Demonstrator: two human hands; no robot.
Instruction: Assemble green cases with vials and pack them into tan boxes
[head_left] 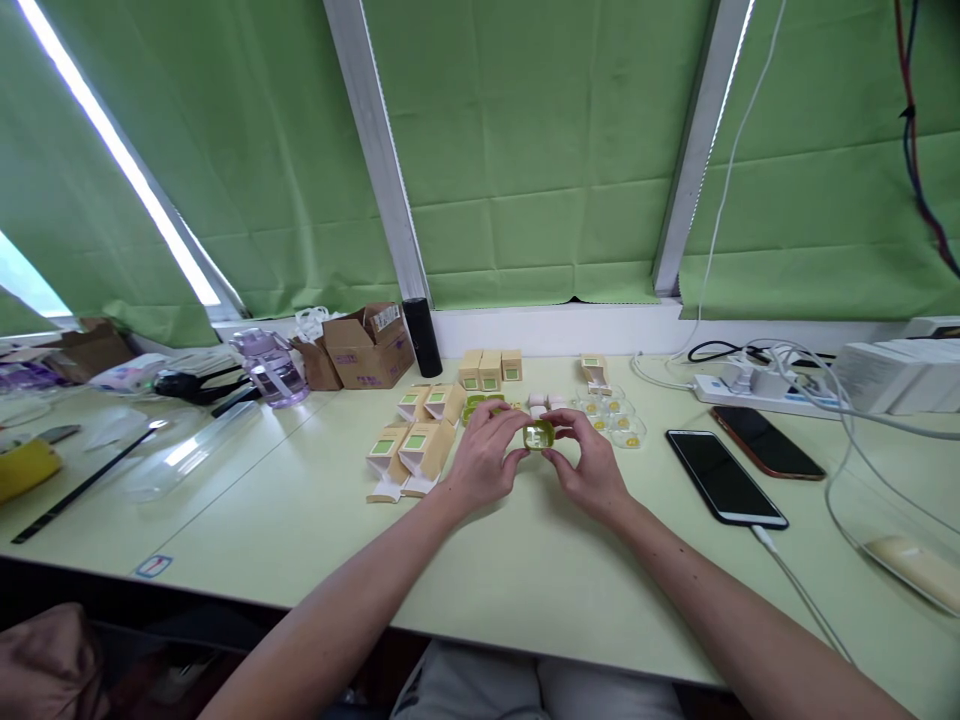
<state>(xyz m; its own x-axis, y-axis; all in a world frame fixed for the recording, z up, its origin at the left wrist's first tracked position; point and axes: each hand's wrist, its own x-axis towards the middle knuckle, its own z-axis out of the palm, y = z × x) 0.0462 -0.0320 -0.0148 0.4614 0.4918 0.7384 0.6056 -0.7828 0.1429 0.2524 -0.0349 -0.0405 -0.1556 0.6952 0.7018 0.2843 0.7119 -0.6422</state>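
Note:
Between my two hands is a small green cup-like piece (538,435), raised a little over the table. My left hand (487,455) pinches its left side, and my right hand (589,465) pinches its right side. Left of my left hand stand several open cream boxes (425,447) with green labels. More green pieces (480,402) lie just behind my left hand, partly hidden. Small white-pink items (546,402) sit behind the held piece. Clear round pieces with yellow centres (619,420) lie behind and right of my right hand.
Closed cream boxes (490,371) and one open box (595,372) stand farther back. Two phones (726,475) (769,440), cables and a power strip (772,392) are at right. A cardboard box (367,350), black cylinder (422,338) and purple bottle (271,370) stand at back left.

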